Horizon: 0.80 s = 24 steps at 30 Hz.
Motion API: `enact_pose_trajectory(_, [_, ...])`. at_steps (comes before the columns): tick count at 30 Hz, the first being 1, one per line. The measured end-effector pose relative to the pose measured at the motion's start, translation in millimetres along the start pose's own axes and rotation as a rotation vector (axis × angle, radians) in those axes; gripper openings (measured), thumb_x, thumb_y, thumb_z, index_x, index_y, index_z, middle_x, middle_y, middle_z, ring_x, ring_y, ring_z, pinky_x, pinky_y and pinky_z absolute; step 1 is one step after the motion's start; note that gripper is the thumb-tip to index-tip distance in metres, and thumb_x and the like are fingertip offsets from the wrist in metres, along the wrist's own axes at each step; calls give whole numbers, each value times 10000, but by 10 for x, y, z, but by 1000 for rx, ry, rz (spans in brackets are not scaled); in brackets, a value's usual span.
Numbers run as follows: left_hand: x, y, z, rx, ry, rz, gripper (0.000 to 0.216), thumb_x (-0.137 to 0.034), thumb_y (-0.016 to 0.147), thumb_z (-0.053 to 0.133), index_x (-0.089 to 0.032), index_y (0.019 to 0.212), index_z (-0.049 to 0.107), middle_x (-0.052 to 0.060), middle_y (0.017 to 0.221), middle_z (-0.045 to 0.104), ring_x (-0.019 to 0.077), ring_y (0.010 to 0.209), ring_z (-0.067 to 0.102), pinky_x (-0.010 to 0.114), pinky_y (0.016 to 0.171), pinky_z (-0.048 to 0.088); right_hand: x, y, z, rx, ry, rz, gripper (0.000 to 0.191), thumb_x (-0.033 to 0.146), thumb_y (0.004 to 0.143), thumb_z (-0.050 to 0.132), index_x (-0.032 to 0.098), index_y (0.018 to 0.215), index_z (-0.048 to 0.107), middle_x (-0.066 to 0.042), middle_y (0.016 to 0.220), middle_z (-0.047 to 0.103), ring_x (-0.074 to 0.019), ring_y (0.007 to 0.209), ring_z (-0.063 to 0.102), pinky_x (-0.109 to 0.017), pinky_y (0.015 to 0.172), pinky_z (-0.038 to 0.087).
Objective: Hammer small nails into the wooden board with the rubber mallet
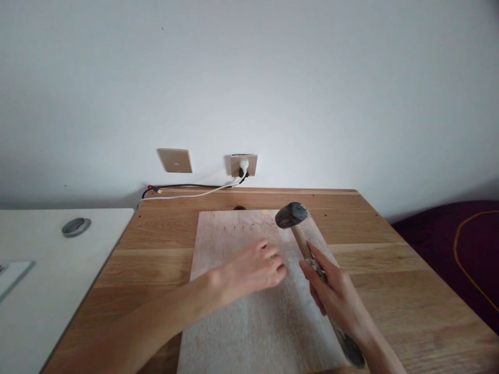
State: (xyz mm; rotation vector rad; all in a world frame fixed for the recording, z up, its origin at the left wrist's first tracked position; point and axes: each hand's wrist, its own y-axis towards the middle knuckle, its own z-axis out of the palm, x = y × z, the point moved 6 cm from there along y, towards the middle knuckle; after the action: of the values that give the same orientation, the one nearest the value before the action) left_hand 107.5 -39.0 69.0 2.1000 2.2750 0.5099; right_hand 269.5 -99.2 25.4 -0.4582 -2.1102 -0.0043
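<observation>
My right hand (331, 291) is wrapped round the wooden handle of a hammer (302, 241), a mallet-like tool with a dark, blunt head. The head is raised over the far right part of a pale wooden board (234, 327), and the handle slants back toward me. My left hand (259, 267) hovers above the middle of the board with its fingers curled inward. What those fingers hold, if anything, is hidden. A row of small dark points (234, 227) runs along the board's far end; some look like nails, too small to be sure.
Under the board is a brown wooden table (362, 270), against a white wall. Cables (195, 195) run along its back edge to a wall socket (251, 165). On the left stands a white desk (42, 311) with a round grommet (76, 227). Dark purple fabric (440, 228) lies at right.
</observation>
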Motion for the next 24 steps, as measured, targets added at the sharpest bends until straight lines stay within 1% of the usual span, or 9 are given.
enact_pose_trajectory(5, [-73, 1, 196, -2, 34, 33, 169, -161, 920, 784, -199, 767, 724, -2, 799, 739, 171, 842, 691, 337, 717, 489, -8, -45, 31, 26, -5, -10, 841, 664, 975, 491, 63, 1563, 487, 94, 467, 479, -141, 348, 471, -243, 368, 382])
enact_pose_trajectory(8, [-52, -8, 204, -25, 36, 34, 203, -145, 911, 781, -188, 727, 709, 12, 792, 728, 182, 829, 692, 338, 714, 498, 56, -51, 64, 41, -27, -28, 831, 662, 970, 476, 45, 1524, 526, 93, 451, 463, -149, 358, 463, -254, 383, 388])
enact_pose_trajectory(11, [26, -25, 160, -53, -22, 40, 192, -136, 926, 761, -186, 751, 697, 12, 787, 717, 189, 823, 694, 336, 738, 507, 92, -53, 100, 69, -54, -31, 809, 643, 973, 462, 39, 1505, 547, 83, 449, 465, -152, 371, 463, -259, 395, 374])
enact_pose_trajectory(13, [170, -57, 144, -82, -131, 24, 156, -138, 949, 733, -188, 804, 700, 13, 821, 728, 187, 853, 700, 326, 775, 514, 86, -57, 123, 83, -56, -43, 794, 630, 986, 454, 48, 1519, 538, 81, 451, 465, -150, 377, 457, -254, 394, 357])
enact_pose_trajectory(15, [429, -117, 181, -117, -291, -75, 102, -130, 956, 708, -187, 871, 712, 21, 867, 744, 187, 878, 707, 316, 812, 523, 58, -65, 139, 87, -39, -48, 785, 627, 996, 455, 63, 1538, 521, 83, 456, 462, -146, 379, 451, -248, 391, 350])
enact_pose_trajectory(17, [765, -221, 289, -156, -493, -264, 96, -107, 936, 693, -192, 954, 735, 19, 871, 751, 176, 833, 708, 299, 792, 530, 27, -75, 155, 93, -18, -35, 776, 625, 999, 463, 78, 1549, 512, 87, 462, 461, -146, 378, 455, -242, 390, 354])
enact_pose_trajectory(19, [1069, -362, 433, -216, -678, -461, 197, -86, 926, 677, -202, 1070, 746, 19, 924, 770, 160, 807, 711, 281, 782, 535, 24, -81, 167, 100, -17, -26, 768, 620, 1001, 466, 83, 1548, 512, 88, 465, 468, -148, 381, 469, -241, 399, 373])
enact_pose_trajectory(21, [1252, -482, 559, -259, -782, -557, 144, -107, 928, 694, -197, 1020, 758, 23, 925, 775, 163, 815, 715, 284, 803, 537, 46, -82, 178, 107, -25, -23, 772, 622, 998, 462, 77, 1542, 515, 86, 463, 476, -151, 381, 476, -244, 405, 385])
enact_pose_trajectory(24, [1350, -585, 690, -268, -830, -598, 46, -149, 919, 739, -188, 915, 764, 29, 887, 765, 174, 815, 709, 295, 804, 536, 73, -77, 193, 108, -13, -8, 799, 636, 982, 462, 71, 1545, 510, 89, 454, 466, -156, 371, 470, -249, 391, 376])
